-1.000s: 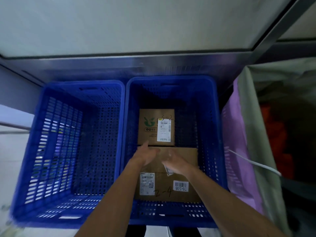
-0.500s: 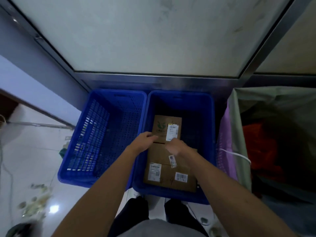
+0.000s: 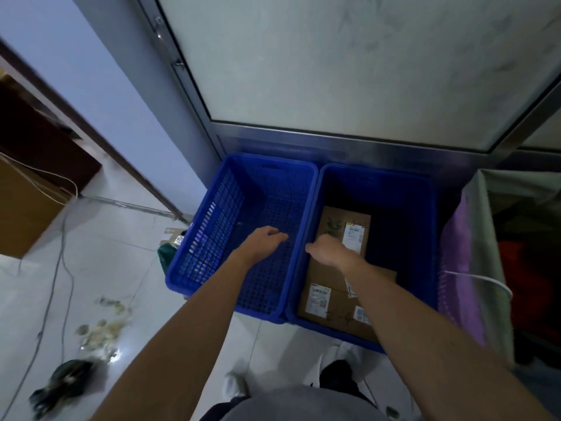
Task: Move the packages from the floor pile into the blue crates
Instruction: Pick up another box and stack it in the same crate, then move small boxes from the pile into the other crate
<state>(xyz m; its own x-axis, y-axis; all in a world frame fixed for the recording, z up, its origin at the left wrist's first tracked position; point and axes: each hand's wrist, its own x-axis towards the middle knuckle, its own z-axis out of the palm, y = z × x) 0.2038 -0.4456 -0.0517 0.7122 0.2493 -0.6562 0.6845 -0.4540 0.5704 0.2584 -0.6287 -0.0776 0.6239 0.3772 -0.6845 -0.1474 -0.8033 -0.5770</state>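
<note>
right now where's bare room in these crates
In the left crate the whole mesh floor is bare. In the right crate a strip between the boxes and its right wall looks bare. Its left side is crowded: small box behind large box, right hand above them.

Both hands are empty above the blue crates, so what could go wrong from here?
Loose cables trail across the glossy floor tiles left of the left crate; a foot might catch one when stepping away. The scattered debris there may be slippery underfoot.
</note>
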